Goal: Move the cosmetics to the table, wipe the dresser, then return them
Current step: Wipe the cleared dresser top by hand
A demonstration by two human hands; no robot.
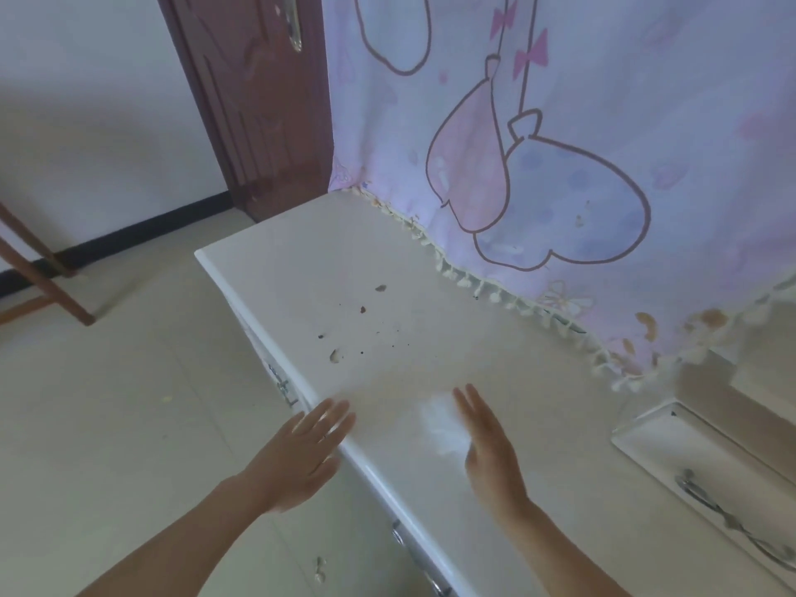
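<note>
The white dresser top stretches from the near right to the far left, with dark crumbs and specks of dirt scattered across its middle. My left hand hovers at the dresser's front edge with straight, spread fingers and holds nothing. My right hand is over the near part of the top, fingers straight, and a blurred white tissue or cloth lies against its palm side. No cosmetics are in view.
A pink and lilac curtain with a tasselled hem hangs along the dresser's back edge. A brown door stands at the far left. Wooden table legs show at the left edge. A small white drawer unit sits at the right.
</note>
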